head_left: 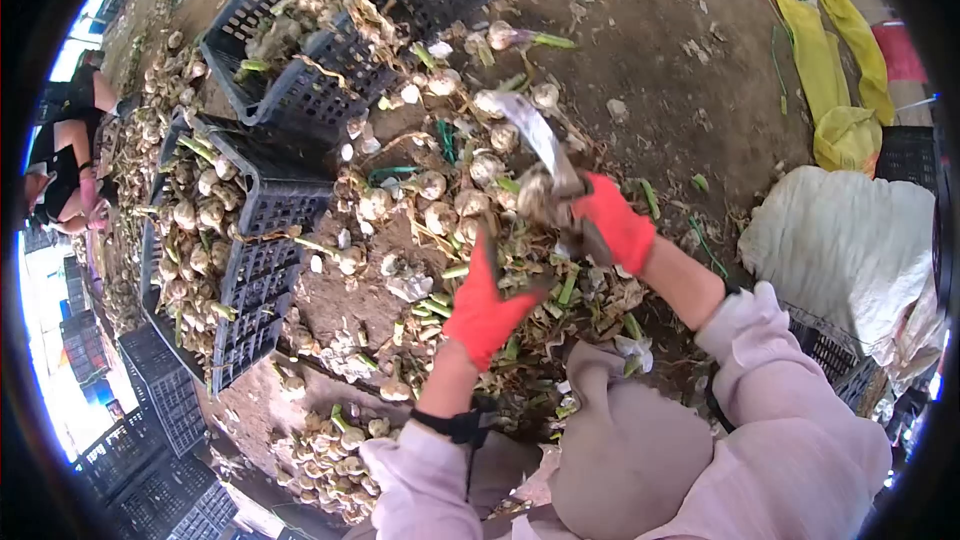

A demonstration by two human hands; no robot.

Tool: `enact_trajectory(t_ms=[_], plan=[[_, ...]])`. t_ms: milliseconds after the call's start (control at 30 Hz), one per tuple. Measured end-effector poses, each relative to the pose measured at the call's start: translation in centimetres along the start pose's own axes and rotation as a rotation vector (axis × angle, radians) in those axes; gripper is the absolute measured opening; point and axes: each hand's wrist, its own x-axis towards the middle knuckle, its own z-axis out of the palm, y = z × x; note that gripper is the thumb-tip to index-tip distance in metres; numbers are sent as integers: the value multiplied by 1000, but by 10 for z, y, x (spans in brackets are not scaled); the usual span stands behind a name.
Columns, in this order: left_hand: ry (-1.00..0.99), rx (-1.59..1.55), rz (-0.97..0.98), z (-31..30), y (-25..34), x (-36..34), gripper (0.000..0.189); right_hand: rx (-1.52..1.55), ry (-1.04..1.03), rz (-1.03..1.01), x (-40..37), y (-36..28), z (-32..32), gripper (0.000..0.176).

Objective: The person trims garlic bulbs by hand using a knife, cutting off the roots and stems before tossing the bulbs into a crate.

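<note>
My right hand (610, 225), in a red glove with dark fingers, is closed around a curved knife (537, 133) whose bright blade points up and left. A blurred garlic bulb (538, 198) shows right beside the knife and that hand's fingers. Lower and to the left, my left hand (485, 312), gloved the same way, is open with thumb and fingers spread and holds nothing. Its fingertips reach toward loose garlic bulbs (472, 202) lying on the ground. Cut green stalks (433, 308) and dry husks lie around both hands.
Black crates of garlic stand at left (262, 280) and upper left (330, 80). A garlic heap (335, 465) lies at lower left. At right are a white sack (850, 255) and yellow sacks (815, 60). Another person (75, 155) is at the far left.
</note>
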Motion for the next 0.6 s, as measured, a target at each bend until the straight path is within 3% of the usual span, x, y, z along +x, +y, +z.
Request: enact_trajectory(t_ms=[33,67,167,200,233,300,333,400,433,467,567,600], plan=[[57,245,282,12,-4,2,100,-55,-43,139,-31,-14,11,38],[34,50,220,23,-5,-5,103,121,-20,185,-55,-16,27,32],[-106,-819,96,27,9,-18,101,172,-287,239,-77,1,21,29],[-42,-932,-39,24,5,-23,96,19,-402,410,-88,-19,21,26],[13,-953,-66,22,4,-28,89,-92,-362,333,-93,-16,16,25],[74,-726,-173,20,-7,-32,85,-313,-284,167,-97,-11,13,25],[37,-678,-204,17,-8,-38,81,-809,-177,81,-105,-25,21,28],[-48,-579,-263,10,-4,-47,73,-1159,-189,-343,-102,-12,21,29],[-21,-105,64,8,-8,-48,68,-1323,-187,-560,-102,-9,22,30],[1,370,387,8,-16,-49,62,-1361,-220,-490,-103,-10,23,28],[28,682,586,17,-40,-54,56,-1456,-295,-504,-101,-5,28,22],[21,547,479,22,-43,-53,58,-1446,-241,-569,-103,-1,29,20]])
